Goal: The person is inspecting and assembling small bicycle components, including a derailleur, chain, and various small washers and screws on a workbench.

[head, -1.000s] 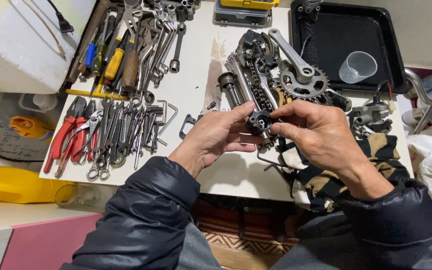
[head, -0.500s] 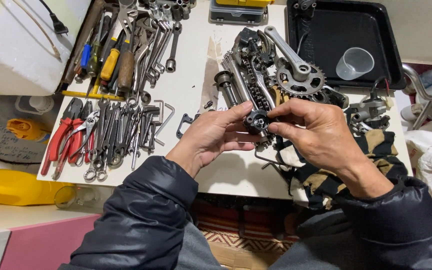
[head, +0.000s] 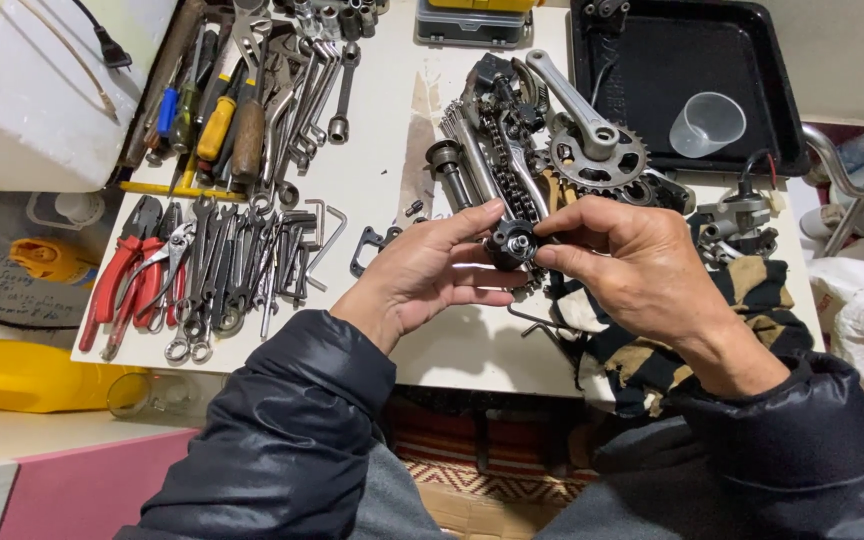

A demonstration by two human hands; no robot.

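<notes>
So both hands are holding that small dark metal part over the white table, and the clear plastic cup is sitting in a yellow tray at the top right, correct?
Not quite. The head view shows the clear plastic cup in a black tray, not a yellow one. The rest holds: the left hand and right hand both hold the small dark metal part over the white table.

both hands (head: 432,275) (head: 632,265) pinch a small dark metal part (head: 512,243) over the table (head: 382,190).

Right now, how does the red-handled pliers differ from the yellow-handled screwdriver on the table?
The red-handled pliers lie at the table's near left corner; the yellow-handled screwdriver lies farther back. The pliers have two handles, the screwdriver one. Neither hand touches either; both lie flat among other tools.
</notes>
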